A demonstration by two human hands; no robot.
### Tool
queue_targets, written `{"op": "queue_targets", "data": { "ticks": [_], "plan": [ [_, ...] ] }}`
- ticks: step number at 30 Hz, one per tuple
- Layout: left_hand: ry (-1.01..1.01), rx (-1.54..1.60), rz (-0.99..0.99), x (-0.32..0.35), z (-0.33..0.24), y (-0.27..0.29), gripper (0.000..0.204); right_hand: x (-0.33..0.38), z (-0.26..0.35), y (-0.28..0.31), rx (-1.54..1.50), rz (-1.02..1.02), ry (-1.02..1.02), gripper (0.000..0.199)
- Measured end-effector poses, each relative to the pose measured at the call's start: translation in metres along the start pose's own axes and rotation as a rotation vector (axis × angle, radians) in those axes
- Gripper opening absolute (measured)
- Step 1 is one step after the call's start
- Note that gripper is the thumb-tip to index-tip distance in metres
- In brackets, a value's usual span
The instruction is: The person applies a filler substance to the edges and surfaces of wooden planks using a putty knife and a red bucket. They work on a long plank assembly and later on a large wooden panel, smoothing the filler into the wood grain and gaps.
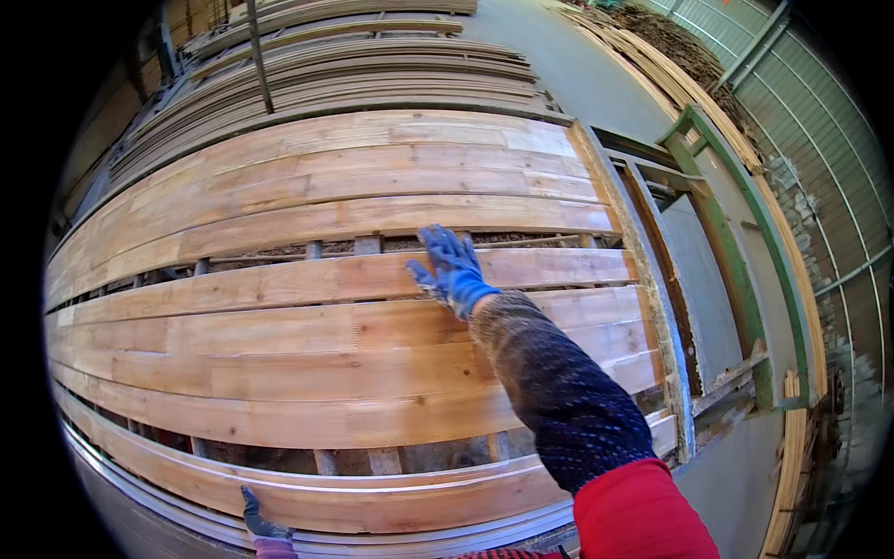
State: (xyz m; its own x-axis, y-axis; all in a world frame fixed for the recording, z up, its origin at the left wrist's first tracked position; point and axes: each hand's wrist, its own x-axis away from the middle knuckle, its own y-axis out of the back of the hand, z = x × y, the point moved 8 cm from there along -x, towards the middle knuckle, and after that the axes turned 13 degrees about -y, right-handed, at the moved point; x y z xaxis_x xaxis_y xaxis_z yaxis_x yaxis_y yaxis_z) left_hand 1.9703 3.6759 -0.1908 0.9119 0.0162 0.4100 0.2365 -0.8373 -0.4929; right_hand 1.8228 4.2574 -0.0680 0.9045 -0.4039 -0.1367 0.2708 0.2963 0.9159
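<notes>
My right hand [452, 272], in a blue work glove, reaches across to a pale wooden board [223, 289]. It rests there with fingers stretched out over the board's far edge and the thumb apart. Beyond those fingertips runs a dark gap, then a panel of finger-jointed boards [279, 186]. More boards [279, 373] lie side by side under my forearm. At the lower left my left hand [261, 522], in a dark glove, touches the nearest wooden board [372, 503]. One digit points up along that board; the other fingers are hidden.
Short cross supports [384, 460] show through the gaps. A metal rail [652, 307] borders the boards on the right, beside a green frame [773, 242]. Stacked planks [372, 70] lie at the back. Long timber strips [643, 65] lie along the corrugated wall [819, 130].
</notes>
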Motion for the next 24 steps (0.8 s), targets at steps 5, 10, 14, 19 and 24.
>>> {"op": "queue_targets", "data": {
  "ticks": [5, 10, 14, 19, 24],
  "plan": [
    [-0.015, -0.023, -0.118, 0.001, 0.006, 0.028, 0.065, 0.116, 0.031, 0.064, -0.218, 0.089, 0.207, 0.054],
    [0.015, 0.002, -0.091, -0.065, 0.011, -0.031, 0.066, 0.235, -0.024, 0.124, -0.469, 0.022, -0.096, 0.039],
    [-0.034, 0.043, -0.12, -0.081, 0.01, -0.03, 0.067, 0.315, -0.028, 0.105, -1.196, 0.256, -0.781, 0.033],
    [-0.023, 0.015, -0.292, -0.051, -0.006, -0.053, 0.064, 0.408, -0.02, 0.081, -1.361, 0.805, -1.482, 0.052],
    [-0.09, 0.062, -0.188, -0.045, -0.002, -0.037, 0.062, 0.427, -0.107, 0.059, -1.0, 0.618, -0.78, 0.04]
  ]
}}
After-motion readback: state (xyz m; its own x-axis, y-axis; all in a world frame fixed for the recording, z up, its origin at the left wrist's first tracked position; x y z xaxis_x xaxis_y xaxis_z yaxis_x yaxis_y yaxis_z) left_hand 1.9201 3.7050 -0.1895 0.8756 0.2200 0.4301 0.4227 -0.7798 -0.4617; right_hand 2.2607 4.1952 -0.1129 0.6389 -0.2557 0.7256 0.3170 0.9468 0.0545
